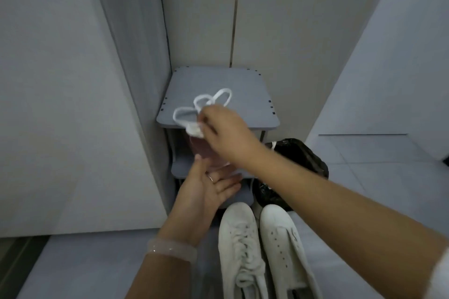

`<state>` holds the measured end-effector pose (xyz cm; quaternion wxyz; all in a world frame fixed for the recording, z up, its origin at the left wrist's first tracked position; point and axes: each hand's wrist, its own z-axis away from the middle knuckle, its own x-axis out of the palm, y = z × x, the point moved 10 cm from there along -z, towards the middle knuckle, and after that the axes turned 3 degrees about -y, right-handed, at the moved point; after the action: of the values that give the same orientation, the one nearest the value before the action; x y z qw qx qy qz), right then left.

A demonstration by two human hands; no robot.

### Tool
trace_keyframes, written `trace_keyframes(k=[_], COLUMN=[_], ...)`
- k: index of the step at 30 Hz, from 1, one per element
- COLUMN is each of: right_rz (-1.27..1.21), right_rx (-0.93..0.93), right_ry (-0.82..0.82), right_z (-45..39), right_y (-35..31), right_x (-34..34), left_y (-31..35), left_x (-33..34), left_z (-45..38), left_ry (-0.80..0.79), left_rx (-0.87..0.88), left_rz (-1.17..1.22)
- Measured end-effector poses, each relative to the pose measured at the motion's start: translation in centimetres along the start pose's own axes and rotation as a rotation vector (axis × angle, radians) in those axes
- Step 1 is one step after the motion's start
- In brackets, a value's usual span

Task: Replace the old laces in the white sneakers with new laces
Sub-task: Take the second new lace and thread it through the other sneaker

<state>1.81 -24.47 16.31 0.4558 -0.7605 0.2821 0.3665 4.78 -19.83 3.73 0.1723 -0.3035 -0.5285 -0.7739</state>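
The fingers [206, 120] of the right hand [227, 133] are curled narrow and pinch a bundle of white laces [201, 109], whose loops splay out over the top shelf of a small grey rack [243, 94] while a thicker wad hangs just below the fingertips at the shelf's front edge. The left hand [206, 187] lies beneath it, palm up, fingers spread wide and holding nothing firmly; a faint pinkish, see-through wrapper [206, 150] seems to stand between the two hands, but it is blurred and I cannot tell whether the left hand is really touching it. The white sneakers [262, 250] sit side by side on the floor close to the person, well below the rack: the left one is laced, the right one shows bare eyelets. A crumpled black bag [298, 162] lies beside the rack, behind the shoes. The likely trouble from here is tangling: the loops are loose and crossing, and a quick pull on one strand could draw them into a knot or drag part of the bundle off the shelf and onto the floor. The pinch is also light, at the fingertips only, so the wad may slip free. The right arm reaches forward and across from the right, wrist bent down, knuckles up; the left forearm runs straight ahead, with a pale bangle [171, 249] on the wrist and the hand cupped upward as if to catch.
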Motion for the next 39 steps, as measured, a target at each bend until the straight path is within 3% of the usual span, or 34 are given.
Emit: trace_keyframes(k=[3,5,9,13,16,19,25,30,32,34,36,39], right_rz=[-0.162,-0.214,-0.389,-0.708,-1.261,-1.506,-1.492,-1.355,-1.291,-1.188,-1.013,-0.393], right_rx=[-0.071,-0.052,0.112,0.408,0.696,0.898,0.901,0.832,0.833,0.882,0.933,0.81], right_ry=[-0.12,-0.242,-0.438,-0.468,-0.255,0.188,0.735,0.909,0.829,0.628,0.371,-0.008], right_z=[8.3,13.2,18.3,20.7,21.7,22.3,23.5,25.0,24.8,24.3,24.0,23.2], right_y=[-2.6,-2.2,1.1,5.4,8.5,13.5,19.8,22.2,22.4,22.3,21.8,20.6], right_x=[1.0,1.9,1.2,0.5,1.3,0.3,-6.2,-11.0,-11.5,-10.4,-8.6,-6.6], left_y=[-0.3,-3.7,-7.7,-11.9,-13.5,-13.6,-14.6,-16.3,-17.1,-16.9,-16.3,-15.7], left_x=[1.7,2.1,4.4,4.5,5.5,6.7,5.7,5.8,6.4,7.5,7.7,7.0], left_z=[0.3,0.2,2.1,3.2,2.7,2.0,0.4,-0.1,0.3,0.5,-0.3,-1.2], left_ry=[-0.151,-0.136,-0.108,-0.001,0.024,0.016,0.045,0.003,-0.054,-0.089,-0.035,0.077], left_rx=[0.058,-0.199,-0.316,-0.455,-0.581,-0.605,-0.601,-0.546,-0.564,-0.559,-0.538,-0.554], left_rz=[0.338,0.147,-0.322,-0.065,0.003,0.0,-0.132,-0.524,-0.624,-0.579,-0.308,0.064])
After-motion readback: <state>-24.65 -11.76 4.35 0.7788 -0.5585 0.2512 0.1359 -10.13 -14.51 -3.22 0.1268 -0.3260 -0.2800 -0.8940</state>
